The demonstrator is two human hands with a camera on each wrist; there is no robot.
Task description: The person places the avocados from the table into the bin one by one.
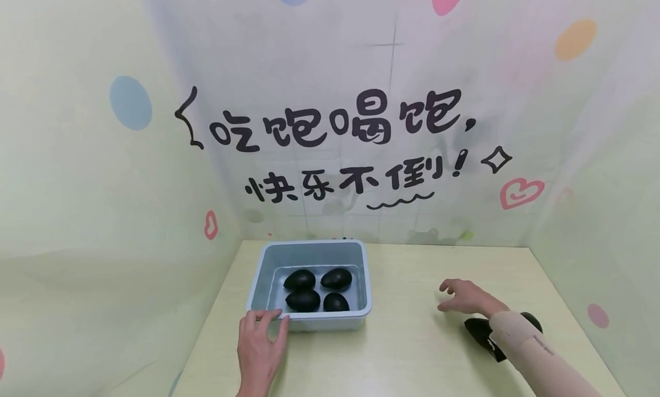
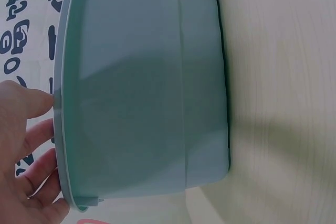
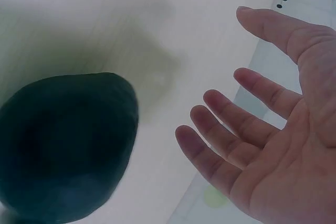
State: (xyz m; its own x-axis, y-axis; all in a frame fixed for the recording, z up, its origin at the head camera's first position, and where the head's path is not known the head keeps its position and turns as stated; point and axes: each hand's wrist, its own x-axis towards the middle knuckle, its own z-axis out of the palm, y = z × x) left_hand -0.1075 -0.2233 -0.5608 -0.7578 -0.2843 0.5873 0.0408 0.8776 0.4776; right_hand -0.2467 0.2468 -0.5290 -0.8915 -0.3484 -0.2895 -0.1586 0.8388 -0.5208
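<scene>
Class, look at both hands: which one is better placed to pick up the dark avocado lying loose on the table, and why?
Probably the right hand: it hovers open beside the loose avocado. The left hand rests on the tub rim, farther from it.

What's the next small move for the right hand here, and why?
Probably bring the right hand back onto the dark avocado lying loose on the table beside it: the palm is open and empty, four avocados already sit in the tub, left hand steadies its rim.

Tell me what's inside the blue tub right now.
The blue tub holds four dark avocados sitting in shallow water. The left hand rests its fingers on the near rim. The tub's near inner wall is hidden from view.
</scene>
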